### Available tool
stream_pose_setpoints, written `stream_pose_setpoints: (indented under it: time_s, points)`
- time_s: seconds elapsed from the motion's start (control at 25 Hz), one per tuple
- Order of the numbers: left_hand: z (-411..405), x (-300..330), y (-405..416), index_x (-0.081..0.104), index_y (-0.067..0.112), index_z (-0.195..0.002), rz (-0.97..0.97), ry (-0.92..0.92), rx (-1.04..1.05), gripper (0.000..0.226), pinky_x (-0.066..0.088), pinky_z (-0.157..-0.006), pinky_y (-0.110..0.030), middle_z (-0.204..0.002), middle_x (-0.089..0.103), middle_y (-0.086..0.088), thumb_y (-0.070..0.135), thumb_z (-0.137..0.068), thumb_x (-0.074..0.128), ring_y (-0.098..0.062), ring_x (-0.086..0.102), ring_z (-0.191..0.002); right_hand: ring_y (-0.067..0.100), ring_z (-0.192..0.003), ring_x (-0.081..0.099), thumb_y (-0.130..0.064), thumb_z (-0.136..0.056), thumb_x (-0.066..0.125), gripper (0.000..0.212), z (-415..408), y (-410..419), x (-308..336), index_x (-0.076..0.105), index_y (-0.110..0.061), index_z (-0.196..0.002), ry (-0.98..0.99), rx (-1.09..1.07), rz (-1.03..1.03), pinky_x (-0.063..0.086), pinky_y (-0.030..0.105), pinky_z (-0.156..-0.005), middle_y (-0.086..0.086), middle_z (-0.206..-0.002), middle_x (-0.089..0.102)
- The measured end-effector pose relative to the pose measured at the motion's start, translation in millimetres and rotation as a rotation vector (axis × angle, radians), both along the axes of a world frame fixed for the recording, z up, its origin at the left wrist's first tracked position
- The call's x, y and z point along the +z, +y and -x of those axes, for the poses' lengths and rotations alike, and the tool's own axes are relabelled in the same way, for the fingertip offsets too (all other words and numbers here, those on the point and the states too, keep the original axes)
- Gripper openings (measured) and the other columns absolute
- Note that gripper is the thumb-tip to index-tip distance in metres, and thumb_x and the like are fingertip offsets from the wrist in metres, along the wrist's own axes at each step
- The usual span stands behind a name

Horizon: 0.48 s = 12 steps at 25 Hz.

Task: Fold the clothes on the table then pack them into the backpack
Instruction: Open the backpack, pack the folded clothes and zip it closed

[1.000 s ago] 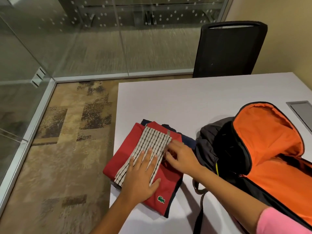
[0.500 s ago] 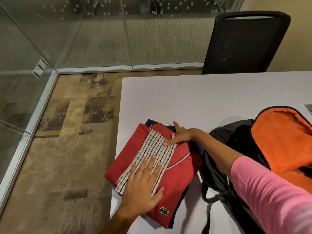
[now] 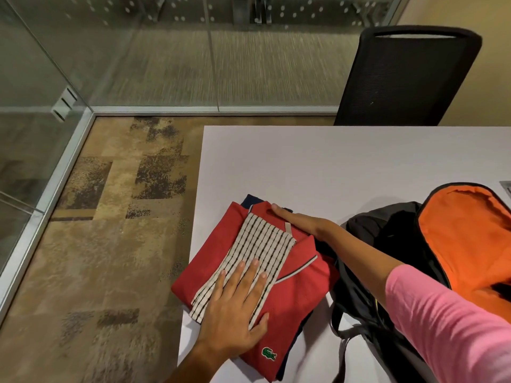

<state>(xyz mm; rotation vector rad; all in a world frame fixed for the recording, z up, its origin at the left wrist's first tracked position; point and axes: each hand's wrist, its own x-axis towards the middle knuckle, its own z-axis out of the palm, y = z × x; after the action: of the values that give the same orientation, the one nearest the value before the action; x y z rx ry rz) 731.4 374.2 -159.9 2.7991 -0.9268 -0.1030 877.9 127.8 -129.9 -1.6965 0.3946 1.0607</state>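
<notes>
A stack of folded clothes lies at the white table's [image 3: 345,167] near left corner. On top is a folded white cloth with dark stripes [image 3: 254,252], under it a red polo shirt [image 3: 298,294] with a green logo, and a dark navy garment [image 3: 250,199] peeks out below. My left hand [image 3: 235,308] rests flat on the striped cloth, fingers straight. My right hand [image 3: 298,221] lies at the stack's far right edge, fingers extended along the red shirt. The black backpack [image 3: 387,225] with orange lining [image 3: 464,244] lies open to the right.
A black mesh office chair [image 3: 401,78] stands behind the table's far edge. Glass walls enclose the patterned carpet [image 3: 116,217] on the left. A grey panel [image 3: 507,186] sits at the table's right edge.
My right hand slid from the striped cloth's right edge to the far edge of the stack. The left hand stayed flat on the cloth. The camera shifted left.
</notes>
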Motion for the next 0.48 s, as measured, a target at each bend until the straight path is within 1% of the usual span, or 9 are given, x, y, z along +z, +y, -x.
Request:
stream_pose_setpoints:
  time_s: [0.08, 0.12, 0.16, 0.24, 0.28, 0.32, 0.4, 0.44, 0.48]
  points:
    - [0.4, 0.1, 0.2, 0.033, 0.020, -0.149, 0.010, -0.001, -0.003, 0.076, 0.017, -0.113, -0.050, -0.159, 0.020, -0.005, 0.058, -0.085, 0.045, -0.025, 0.016, -0.147, 0.025, -0.101, 0.069, -0.084, -0.070, 0.046, 0.080, -1.1, -1.0, 7.0, 0.065, -0.022, -0.117, 0.022, 0.023, -0.063, 0.052, 0.041, -0.095, 0.008, -0.111, 0.071]
    - [-0.6, 0.3, 0.3, 0.033, 0.020, -0.149, 0.014, 0.000, -0.002, 0.076, 0.017, -0.113, -0.050, -0.159, 0.020, -0.004, 0.058, -0.084, 0.046, -0.025, 0.016, -0.147, 0.024, -0.102, 0.068, -0.082, -0.068, 0.049, 0.080, -2.3, -1.2, 11.0, 0.064, -0.021, -0.119, 0.042, 0.055, -0.084, 0.053, 0.039, -0.093, 0.008, -0.113, 0.070]
    - [-1.5, 0.3, 0.3, 0.032, 0.020, -0.149, 0.014, 0.001, 0.000, 0.077, 0.018, -0.113, -0.050, -0.159, 0.020, -0.004, 0.058, -0.084, 0.047, -0.025, 0.017, -0.147, 0.024, -0.104, 0.068, -0.082, -0.062, 0.057, 0.089, -3.3, -1.5, 14.4, 0.060, -0.018, -0.125, 0.062, 0.086, -0.084, 0.054, 0.038, -0.091, 0.009, -0.116, 0.069]
    - [-1.4, 0.3, -0.1, 0.033, 0.021, -0.149, 0.011, 0.001, 0.005, 0.077, 0.019, -0.112, -0.050, -0.159, 0.020, -0.004, 0.058, -0.084, 0.048, -0.025, 0.018, -0.147, 0.025, -0.110, 0.064, -0.074, -0.050, 0.077, 0.121, -5.1, -0.4, 14.8, 0.034, -0.012, -0.144, 0.075, 0.146, -0.027, 0.055, 0.039, -0.090, 0.009, -0.127, 0.062]
    - [-1.0, 0.4, -0.3, 0.034, 0.021, -0.149, 0.016, 0.000, 0.004, 0.076, 0.020, -0.112, -0.050, -0.159, 0.021, -0.004, 0.058, -0.084, 0.048, -0.025, 0.019, -0.146, 0.024, -0.114, 0.061, -0.066, -0.049, 0.084, 0.130, -5.1, 0.1, 11.0, 0.019, -0.016, -0.149, 0.057, 0.154, 0.012, 0.055, 0.038, -0.089, 0.007, -0.133, 0.057]
    - [-0.5, 0.7, -0.6, 0.035, 0.020, -0.148, 0.027, -0.004, 0.002, 0.076, 0.021, -0.112, -0.051, -0.159, 0.022, -0.004, 0.057, -0.083, 0.048, -0.025, 0.020, -0.146, 0.023, -0.116, 0.059, -0.058, -0.047, 0.089, 0.135, -2.4, 1.5, 8.4, 0.010, -0.020, -0.150, 0.023, 0.152, 0.040, 0.055, 0.039, -0.089, 0.005, -0.136, 0.053]
    - [-0.1, 0.3, -0.5, 0.037, 0.019, -0.147, 0.045, -0.019, -0.006, 0.075, 0.022, -0.112, -0.051, -0.158, 0.024, -0.004, 0.056, -0.082, 0.050, -0.025, 0.021, -0.146, 0.023, -0.119, 0.056, -0.049, -0.043, 0.095, 0.136, 2.9, 1.0, -1.3, 0.012, -0.027, -0.148, -0.014, 0.104, 0.072, 0.053, 0.042, -0.092, 0.002, -0.138, 0.051]
    - [0.3, 0.1, 0.0, 0.037, 0.019, -0.147, 0.050, -0.027, -0.011, 0.076, 0.022, -0.112, -0.051, -0.158, 0.024, -0.004, 0.055, -0.082, 0.051, -0.025, 0.021, -0.146, 0.024, -0.119, 0.056, -0.046, -0.044, 0.095, 0.129, 5.9, 0.9, -3.2, 0.017, -0.027, -0.145, -0.023, 0.064, 0.068, 0.053, 0.043, -0.093, 0.002, -0.137, 0.051]
    - [0.5, 0.1, 0.7, 0.036, 0.019, -0.148, 0.056, -0.033, -0.018, 0.076, 0.022, -0.112, -0.051, -0.158, 0.023, -0.004, 0.055, -0.082, 0.052, -0.025, 0.021, -0.146, 0.024, -0.117, 0.058, -0.043, -0.049, 0.094, 0.113, 10.4, 0.7, -3.0, 0.028, -0.022, -0.139, -0.024, 0.031, 0.038, 0.052, 0.042, -0.094, 0.004, -0.134, 0.054]
